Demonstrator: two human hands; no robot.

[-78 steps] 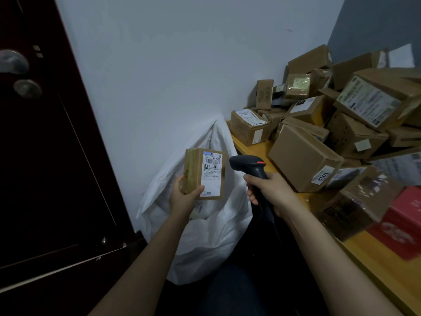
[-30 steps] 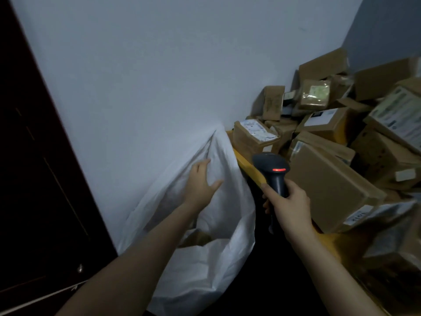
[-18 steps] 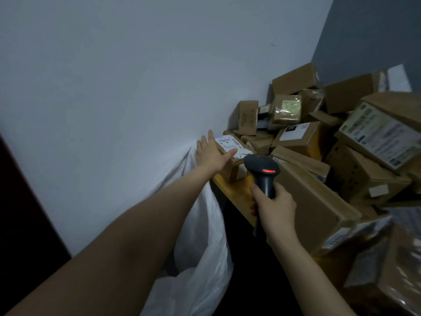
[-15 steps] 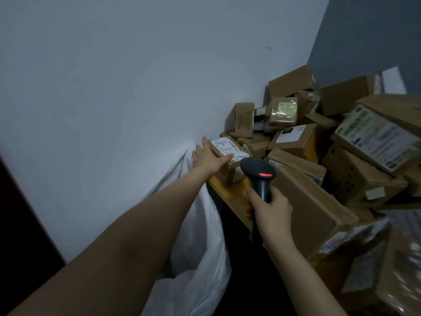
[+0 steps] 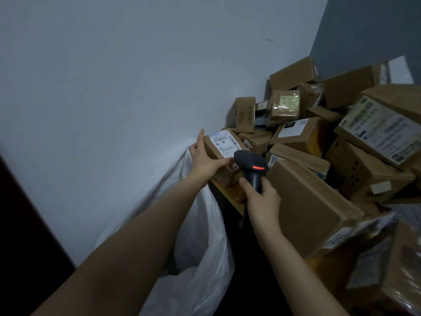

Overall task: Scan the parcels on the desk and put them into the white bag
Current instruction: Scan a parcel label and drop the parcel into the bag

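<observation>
You face a pale wall [image 5: 114,87] with a table [image 5: 230,193] against it, heaped with cardboard boxes. In the head view, your left hand [image 5: 205,159] grips the labelled parcel [image 5: 224,142] at the table's near left corner, fingers [image 5: 200,138] along its far side and thumb across its front. Your right hand [image 5: 262,200] is wrapped round the scanner [image 5: 250,165]. The scanner's head hides part of the label, which could spoil the read. If you tug the parcel out, the large box [image 5: 303,201] leaning nearby may slide. The white bag [image 5: 205,236] sags below that corner, so a dropped parcel could miss its slack mouth.
</observation>
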